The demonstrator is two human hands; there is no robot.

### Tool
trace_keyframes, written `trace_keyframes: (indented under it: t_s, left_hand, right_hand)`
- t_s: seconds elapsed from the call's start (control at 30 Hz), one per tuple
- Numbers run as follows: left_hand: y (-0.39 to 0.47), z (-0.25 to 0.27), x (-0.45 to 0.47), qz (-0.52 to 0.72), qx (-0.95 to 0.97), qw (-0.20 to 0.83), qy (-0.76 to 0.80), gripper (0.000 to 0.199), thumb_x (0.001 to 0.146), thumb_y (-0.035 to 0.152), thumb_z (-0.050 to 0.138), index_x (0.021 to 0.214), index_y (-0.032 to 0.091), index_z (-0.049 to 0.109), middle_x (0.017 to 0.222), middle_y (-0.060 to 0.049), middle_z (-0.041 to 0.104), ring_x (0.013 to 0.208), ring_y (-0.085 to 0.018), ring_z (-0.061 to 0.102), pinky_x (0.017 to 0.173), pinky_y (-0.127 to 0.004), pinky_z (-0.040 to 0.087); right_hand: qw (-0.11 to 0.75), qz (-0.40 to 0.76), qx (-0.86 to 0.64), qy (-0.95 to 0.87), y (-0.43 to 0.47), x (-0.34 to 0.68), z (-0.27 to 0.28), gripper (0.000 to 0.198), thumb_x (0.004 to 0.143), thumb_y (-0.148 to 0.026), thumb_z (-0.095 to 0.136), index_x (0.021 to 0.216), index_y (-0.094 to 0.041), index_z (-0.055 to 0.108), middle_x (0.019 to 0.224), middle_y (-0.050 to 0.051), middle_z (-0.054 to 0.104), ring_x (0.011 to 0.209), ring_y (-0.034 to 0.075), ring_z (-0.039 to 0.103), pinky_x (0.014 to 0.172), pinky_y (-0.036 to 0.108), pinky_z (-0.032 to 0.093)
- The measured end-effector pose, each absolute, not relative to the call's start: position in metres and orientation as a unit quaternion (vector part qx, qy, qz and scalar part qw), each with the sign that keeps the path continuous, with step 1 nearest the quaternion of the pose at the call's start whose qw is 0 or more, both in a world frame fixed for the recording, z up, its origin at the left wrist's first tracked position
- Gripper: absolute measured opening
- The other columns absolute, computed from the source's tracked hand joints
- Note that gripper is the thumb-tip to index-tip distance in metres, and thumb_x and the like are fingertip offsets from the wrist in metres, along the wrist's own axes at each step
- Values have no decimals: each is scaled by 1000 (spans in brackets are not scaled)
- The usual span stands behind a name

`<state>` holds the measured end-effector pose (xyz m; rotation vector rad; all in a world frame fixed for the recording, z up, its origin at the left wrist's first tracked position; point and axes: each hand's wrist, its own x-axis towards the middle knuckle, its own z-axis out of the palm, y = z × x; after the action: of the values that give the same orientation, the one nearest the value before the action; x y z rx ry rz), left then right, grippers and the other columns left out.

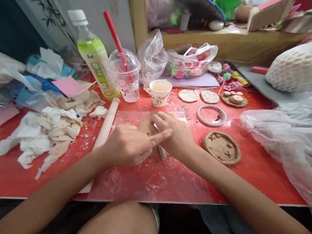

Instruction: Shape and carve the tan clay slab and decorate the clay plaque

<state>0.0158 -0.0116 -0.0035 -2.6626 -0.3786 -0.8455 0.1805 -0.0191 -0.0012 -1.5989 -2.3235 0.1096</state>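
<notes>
A flat slab of brown clay (145, 125) lies on a clear plastic sheet (150, 183), partly covered by both hands. My right hand (175, 133) bends over the slab, its fingers closed around a thin greyish tool. The tool's flat end (162, 152) shows below that hand; the rest is mostly hidden. My left hand (129, 143) rests over the slab's near left side. Its index finger stretches right, to the right hand and the tool, while the other fingers curl loosely, with nothing visible in them.
A rolling pin (108, 122) lies left of the sheet, beside crumpled tissues (60, 127). Behind stand a green drink bottle (96, 54), a plastic cup (126, 82) and a paper cup (160, 92). Rightward are a ring (198, 115), a round clay piece (221, 148) and plastic bags (287, 127).
</notes>
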Motion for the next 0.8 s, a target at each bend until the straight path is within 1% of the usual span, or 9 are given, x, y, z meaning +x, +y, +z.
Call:
trace_keyframes:
  t_s: [0.07,0.2,0.33,0.5,0.67,0.73,0.8]
  left_hand:
    - [-12,-3,16,-283,-941,155,-106,39,82,9,47,120,14,53,49,9,48,44,-8,37,47,-25,31]
    - [-12,-2,17,-320,-919,177,-148,38,81,6,48,118,13,54,49,9,48,45,-9,37,48,-25,32]
    - [-11,-2,18,-292,-938,154,-104,37,82,9,46,119,13,53,50,9,49,45,-9,37,47,-25,31]
    - [-10,-4,18,-325,-918,154,-167,36,83,8,46,118,13,54,49,8,50,44,-9,35,48,-23,33]
    - [-7,-6,15,-312,-911,130,-235,36,86,13,43,120,10,54,47,8,45,42,-7,33,48,-21,37]
    - [-7,-6,15,-310,-910,134,-241,37,86,13,43,120,8,54,47,8,44,42,-7,33,48,-21,38]
    - [-7,-5,15,-317,-909,137,-233,36,85,13,43,118,7,55,47,8,44,41,-7,33,49,-21,39]
  right_hand:
    - [161,39,-559,-812,-19,180,-1,14,86,-19,44,87,-15,58,87,5,62,73,14,52,55,28,23]
    - [167,47,-558,-812,-19,181,0,14,86,-19,45,87,-16,58,86,3,62,71,13,52,54,27,24]
    - [171,57,-558,-810,-18,181,-1,15,87,-21,44,84,-15,58,85,4,62,71,14,53,54,27,25]
    - [176,72,-561,-805,-18,182,-2,15,86,-19,44,87,-18,59,86,2,64,73,14,55,56,27,28]
    - [182,73,-575,-795,-19,180,-2,20,87,-20,43,93,-16,62,95,7,65,76,17,58,56,29,29]
    - [182,75,-578,-792,-19,178,-2,22,87,-23,43,94,-15,62,98,10,65,77,18,59,57,30,30]
    - [182,82,-576,-793,-19,178,-1,22,88,-24,43,92,-15,63,98,10,65,80,19,59,58,29,31]
